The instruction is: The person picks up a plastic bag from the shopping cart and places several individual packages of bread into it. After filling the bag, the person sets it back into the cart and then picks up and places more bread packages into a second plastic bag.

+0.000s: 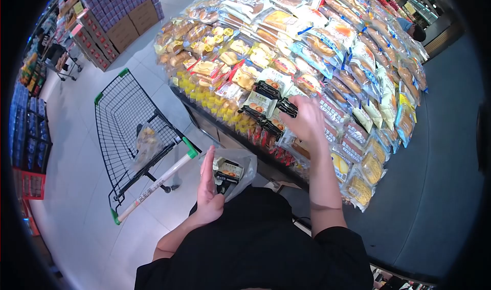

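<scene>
A big display table (409, 152) is seen in front of the person, covered with many packets of bread and cakes (307, 39). The table's dark edge runs just beyond both hands. To the left of the hands a black wire shopping cart (128, 121) is parked on the pale floor, with its white handle (158, 182) turned toward the person and lying just beside the left hand. One filled clear bag (147, 143) is seen inside the cart, against its near wall.

A thin clear plastic bag (244, 167) is held in the left hand (208, 193), close to the body and below the table edge. The fingers are stretched upward along the bag's left side and the thumb is pressed to its lower part, so the bag is gripped and kept open. Inside this bag a small packet with a black edge and a pale label (228, 170) is seen, just right of the left fingers.

The right hand (305, 120) is reached out over the table, well apart from the left one and higher in the view. It is closed around a small black-edged packet (286, 107), which sticks out from the left side of the fist. Just left of this grip, more packets of the same kind (258, 103) are lying in a row on the table.
</scene>
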Demonstrator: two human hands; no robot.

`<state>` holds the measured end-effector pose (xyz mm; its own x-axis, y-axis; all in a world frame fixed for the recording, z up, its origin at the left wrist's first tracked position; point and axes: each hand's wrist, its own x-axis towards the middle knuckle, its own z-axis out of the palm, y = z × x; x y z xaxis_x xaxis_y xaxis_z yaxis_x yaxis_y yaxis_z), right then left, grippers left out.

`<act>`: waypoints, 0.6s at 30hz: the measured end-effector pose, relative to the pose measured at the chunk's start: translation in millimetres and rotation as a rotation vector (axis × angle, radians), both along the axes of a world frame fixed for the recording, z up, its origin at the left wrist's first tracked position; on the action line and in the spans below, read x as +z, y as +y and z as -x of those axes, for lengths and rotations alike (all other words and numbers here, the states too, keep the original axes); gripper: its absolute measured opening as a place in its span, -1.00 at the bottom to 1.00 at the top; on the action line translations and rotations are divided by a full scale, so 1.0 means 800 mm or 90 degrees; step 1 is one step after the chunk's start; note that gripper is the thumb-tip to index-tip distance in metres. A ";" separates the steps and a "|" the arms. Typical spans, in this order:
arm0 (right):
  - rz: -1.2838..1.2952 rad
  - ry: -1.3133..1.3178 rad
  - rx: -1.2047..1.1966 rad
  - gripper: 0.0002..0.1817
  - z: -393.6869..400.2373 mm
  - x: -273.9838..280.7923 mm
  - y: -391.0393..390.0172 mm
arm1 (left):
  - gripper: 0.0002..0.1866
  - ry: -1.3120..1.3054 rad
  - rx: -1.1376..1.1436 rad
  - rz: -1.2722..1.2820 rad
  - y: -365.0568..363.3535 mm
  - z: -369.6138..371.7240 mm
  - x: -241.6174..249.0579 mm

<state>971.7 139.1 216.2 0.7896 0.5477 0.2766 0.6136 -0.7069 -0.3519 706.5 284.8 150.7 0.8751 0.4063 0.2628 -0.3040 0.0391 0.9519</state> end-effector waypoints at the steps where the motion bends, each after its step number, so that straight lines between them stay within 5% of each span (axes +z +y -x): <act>1: 0.103 0.025 -0.049 -0.53 -0.020 0.005 -0.002 | 0.15 -0.010 -0.001 0.012 -0.001 0.000 0.000; 11: 0.281 0.094 -0.114 -0.44 -0.076 -0.019 0.006 | 0.18 -0.004 -0.002 0.039 0.000 0.004 0.004; 15: 0.168 0.018 -0.080 -0.48 -0.070 -0.002 -0.002 | 0.19 0.011 0.008 0.066 0.001 0.004 0.011; 18: -0.143 0.226 0.085 -0.50 -0.061 -0.002 -0.022 | 0.19 0.018 0.015 0.079 0.000 0.004 0.012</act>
